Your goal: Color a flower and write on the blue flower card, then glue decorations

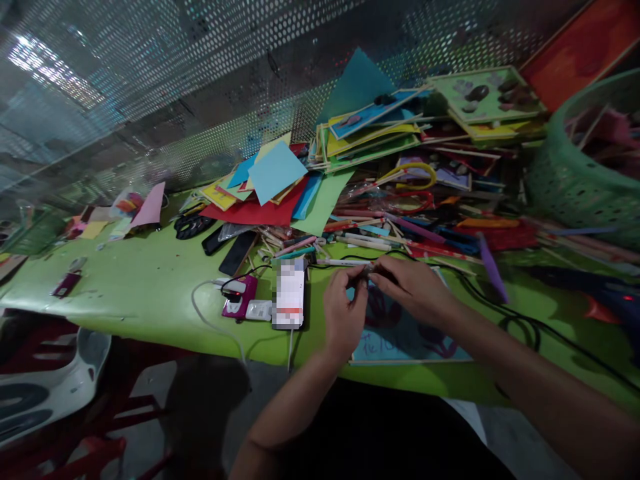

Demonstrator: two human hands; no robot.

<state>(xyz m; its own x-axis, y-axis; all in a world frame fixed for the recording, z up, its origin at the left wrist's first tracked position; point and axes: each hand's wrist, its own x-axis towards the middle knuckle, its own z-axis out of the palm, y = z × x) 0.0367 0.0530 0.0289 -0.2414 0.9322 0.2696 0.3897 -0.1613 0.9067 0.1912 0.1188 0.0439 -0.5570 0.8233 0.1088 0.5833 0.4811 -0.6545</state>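
Note:
My left hand (344, 310) and my right hand (415, 287) meet fingertip to fingertip over the near part of the table. Both are closed in a pinch around a small dark thing (369, 269), too small and blurred to name. Under them lies a blue card (367, 352) with a pale rim, purple handwriting and dark reddish shapes, partly hidden by my hands. Left of my left hand, a phone (291, 293) with a lit screen is joined to a white cable.
Behind my hands lie markers (363, 242), coloured paper (277, 172) and stacked frames (375, 137). At right are a glue gun (600, 287) with a black cord and a green basket (565, 173). A purple power strip (245, 297) sits left; a white chair (65, 380) stands below.

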